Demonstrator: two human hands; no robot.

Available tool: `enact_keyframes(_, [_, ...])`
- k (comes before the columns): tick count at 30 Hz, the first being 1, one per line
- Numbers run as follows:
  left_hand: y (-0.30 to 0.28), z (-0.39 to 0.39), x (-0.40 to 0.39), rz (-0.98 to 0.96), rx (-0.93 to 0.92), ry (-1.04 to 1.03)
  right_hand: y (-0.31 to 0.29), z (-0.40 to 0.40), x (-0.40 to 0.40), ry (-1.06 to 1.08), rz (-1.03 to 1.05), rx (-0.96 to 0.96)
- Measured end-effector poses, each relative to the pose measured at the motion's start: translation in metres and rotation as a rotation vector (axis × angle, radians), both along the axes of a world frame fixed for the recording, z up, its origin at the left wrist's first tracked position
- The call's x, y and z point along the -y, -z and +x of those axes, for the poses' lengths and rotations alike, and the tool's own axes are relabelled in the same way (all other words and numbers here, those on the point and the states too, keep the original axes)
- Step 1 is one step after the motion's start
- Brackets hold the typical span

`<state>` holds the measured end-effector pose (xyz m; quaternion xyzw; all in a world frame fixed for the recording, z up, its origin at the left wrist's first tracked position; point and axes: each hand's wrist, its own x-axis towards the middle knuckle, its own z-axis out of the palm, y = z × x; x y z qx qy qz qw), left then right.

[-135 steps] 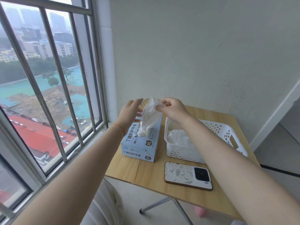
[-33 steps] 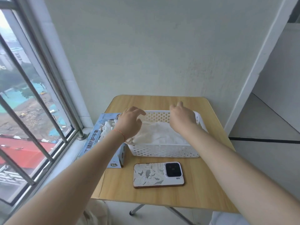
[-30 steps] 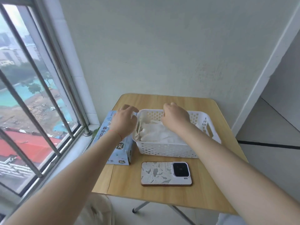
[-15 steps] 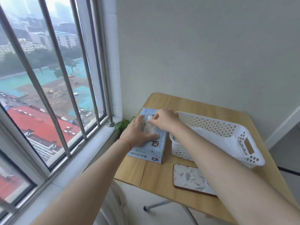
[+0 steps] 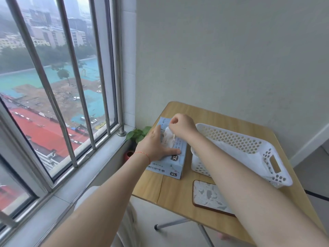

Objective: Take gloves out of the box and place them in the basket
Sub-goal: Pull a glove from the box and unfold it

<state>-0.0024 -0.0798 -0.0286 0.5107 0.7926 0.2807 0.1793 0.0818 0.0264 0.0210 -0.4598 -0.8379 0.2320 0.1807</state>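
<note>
A light blue glove box (image 5: 171, 165) marked XL lies on the left of the wooden table (image 5: 178, 191). My left hand (image 5: 156, 147) presses flat on the box top with straight fingers. My right hand (image 5: 181, 124) hovers over the box opening and pinches a white glove (image 5: 168, 139) that sticks out of it. To the right of the box stands the white perforated basket (image 5: 249, 145), with white gloves lying inside, partly hidden by my right forearm.
A phone (image 5: 208, 196) in a patterned case lies on the table in front of the basket. A barred window (image 5: 74, 86) runs along the left, with a small green plant (image 5: 138, 135) in the corner below the sill. A plain wall stands behind the table.
Both hands left the basket and moved left to the box. My left hand now presses the box top, and my right hand has lifted slightly, pulling a glove up from the opening.
</note>
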Motion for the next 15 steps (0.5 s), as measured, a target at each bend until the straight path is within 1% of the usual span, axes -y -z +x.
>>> enact_keyframes(2, [0.0,-0.001,0.0,0.0,0.007,-0.001,-0.011,0.004,0.002,0.036,-0.031,-0.181])
enact_keyframes(3, [-0.001,0.0,0.0,0.001,0.013,0.0,-0.017,0.008,0.003,0.035,-0.022,-0.211])
enact_keyframes(4, [-0.001,0.0,0.001,0.004,0.016,-0.002,-0.02,0.009,0.002,0.025,-0.005,-0.197])
enact_keyframes(5, [-0.001,0.0,0.001,0.005,0.016,-0.005,-0.021,0.01,0.002,0.016,0.016,-0.14])
enact_keyframes(6, [-0.002,0.001,0.002,0.007,0.012,-0.006,-0.02,0.011,0.0,0.009,0.038,-0.037])
enact_keyframes(9, [-0.002,0.002,0.004,0.005,0.009,-0.009,-0.008,0.01,0.0,-0.028,0.046,0.375])
enact_keyframes(10, [-0.003,0.003,0.004,0.003,0.007,-0.008,-0.003,0.009,0.002,-0.037,0.058,0.448])
enact_keyframes(13, [-0.004,0.003,0.004,-0.001,0.007,-0.008,0.003,0.007,0.003,-0.042,0.111,0.44])
enact_keyframes(15, [-0.004,0.003,0.004,-0.005,0.001,-0.006,0.001,0.007,0.003,-0.04,0.089,0.369])
